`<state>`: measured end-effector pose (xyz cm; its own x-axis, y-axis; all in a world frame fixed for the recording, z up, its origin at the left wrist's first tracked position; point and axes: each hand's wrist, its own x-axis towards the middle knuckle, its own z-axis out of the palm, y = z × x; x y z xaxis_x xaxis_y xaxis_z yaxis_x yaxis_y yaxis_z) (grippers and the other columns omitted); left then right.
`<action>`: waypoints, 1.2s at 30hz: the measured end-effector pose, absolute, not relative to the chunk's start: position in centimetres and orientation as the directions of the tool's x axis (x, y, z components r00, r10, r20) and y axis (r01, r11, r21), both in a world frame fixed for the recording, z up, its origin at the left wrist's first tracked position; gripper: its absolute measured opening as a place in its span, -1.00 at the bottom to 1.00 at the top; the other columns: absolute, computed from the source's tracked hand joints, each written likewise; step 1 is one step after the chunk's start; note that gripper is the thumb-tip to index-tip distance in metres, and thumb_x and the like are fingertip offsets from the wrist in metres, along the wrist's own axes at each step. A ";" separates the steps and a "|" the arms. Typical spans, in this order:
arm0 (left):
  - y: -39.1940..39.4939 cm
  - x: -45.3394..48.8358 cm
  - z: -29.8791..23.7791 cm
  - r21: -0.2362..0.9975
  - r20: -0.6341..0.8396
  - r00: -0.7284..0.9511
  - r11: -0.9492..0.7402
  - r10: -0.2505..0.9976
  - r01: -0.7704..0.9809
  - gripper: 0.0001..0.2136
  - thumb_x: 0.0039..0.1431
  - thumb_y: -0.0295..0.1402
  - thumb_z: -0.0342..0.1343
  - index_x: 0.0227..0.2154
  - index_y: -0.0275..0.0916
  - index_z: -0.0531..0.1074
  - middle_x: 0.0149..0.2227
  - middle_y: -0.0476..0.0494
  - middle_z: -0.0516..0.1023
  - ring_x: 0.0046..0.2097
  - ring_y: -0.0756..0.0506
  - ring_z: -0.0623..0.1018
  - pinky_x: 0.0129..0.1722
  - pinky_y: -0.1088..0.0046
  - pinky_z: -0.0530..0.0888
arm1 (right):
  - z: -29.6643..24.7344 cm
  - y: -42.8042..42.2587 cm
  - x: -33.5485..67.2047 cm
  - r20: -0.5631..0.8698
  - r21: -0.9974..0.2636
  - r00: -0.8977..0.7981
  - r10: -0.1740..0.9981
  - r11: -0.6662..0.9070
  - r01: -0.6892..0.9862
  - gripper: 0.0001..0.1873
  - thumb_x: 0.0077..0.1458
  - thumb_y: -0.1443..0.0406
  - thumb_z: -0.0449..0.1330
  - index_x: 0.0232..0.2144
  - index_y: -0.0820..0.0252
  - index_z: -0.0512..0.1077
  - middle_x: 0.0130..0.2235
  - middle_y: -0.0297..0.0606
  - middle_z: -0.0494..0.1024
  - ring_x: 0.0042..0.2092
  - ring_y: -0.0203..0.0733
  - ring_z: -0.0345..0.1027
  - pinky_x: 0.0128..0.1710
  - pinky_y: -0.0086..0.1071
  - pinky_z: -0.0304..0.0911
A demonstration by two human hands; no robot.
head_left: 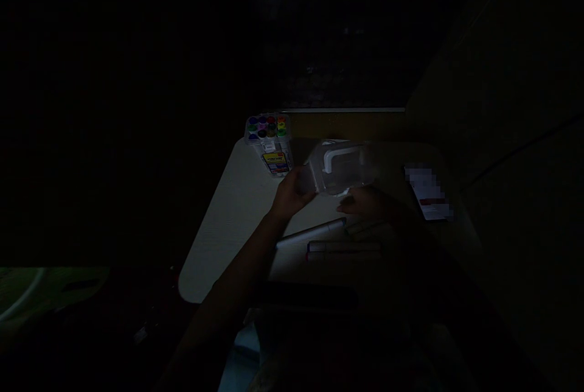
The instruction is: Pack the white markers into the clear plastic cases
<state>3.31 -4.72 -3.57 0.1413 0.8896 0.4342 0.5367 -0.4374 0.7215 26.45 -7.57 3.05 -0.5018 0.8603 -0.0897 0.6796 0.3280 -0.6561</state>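
The scene is very dark. My left hand (292,194) grips the left end of a clear plastic box with a white handle (340,167), held just above a small pale table (228,215). My right hand (365,203) rests low by the box's near right corner, fingers curled; whether it holds the box is unclear. A clear case of coloured markers (269,139) stands at the table's far left edge, just behind my left hand. Several loose markers (344,248) lie on the table below my hands.
A light sheet or pad (292,258) lies under the loose markers. A white card or packet (426,191) sits at the table's right. Beyond the table is darkness, with a pale ledge (347,110) behind.
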 end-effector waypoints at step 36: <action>-5.1 3.6 -2.5 0.766 0.441 0.068 -0.414 0.895 0.491 -0.38 -0.12 -0.12 0.31 0.02 -0.25 0.32 -0.08 -0.24 0.54 -0.06 -0.23 0.55 -0.08 0.20 0.50 | 3.4 -11.1 22.3 -0.151 -0.376 -0.781 0.607 0.695 0.613 -0.50 0.01 0.21 0.22 0.02 0.23 0.40 0.00 -0.04 0.36 0.04 0.04 0.17 0.05 -0.14 0.14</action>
<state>3.64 -5.06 -2.53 0.0679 0.8950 0.4408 0.4915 -0.4145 0.7659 22.29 -11.13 3.38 -0.7807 0.6065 -0.1506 0.6126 0.6951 -0.3761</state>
